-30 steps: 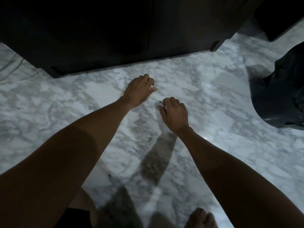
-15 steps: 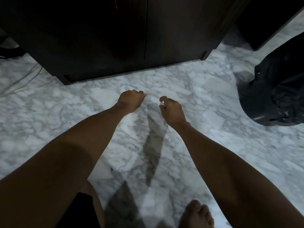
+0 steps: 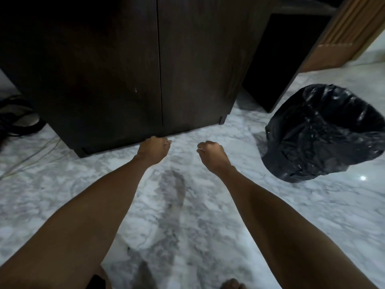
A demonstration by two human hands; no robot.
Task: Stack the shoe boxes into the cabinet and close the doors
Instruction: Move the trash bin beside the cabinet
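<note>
With both doors (image 3: 158, 65) shut, we hook the curled, empty left hand (image 3: 153, 150) under the cabinet (image 3: 208, 59) edge at 12 o'clock, while the right hand (image 3: 212, 154), at 1 o'clock, stays loosely clenched on nothing.

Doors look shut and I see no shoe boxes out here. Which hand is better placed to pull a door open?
Left, probably. The left hand sits at the bottom edge of the cabinet, near the seam between the doors. The right hand hangs curled over bare floor, clear of the doors.
</note>
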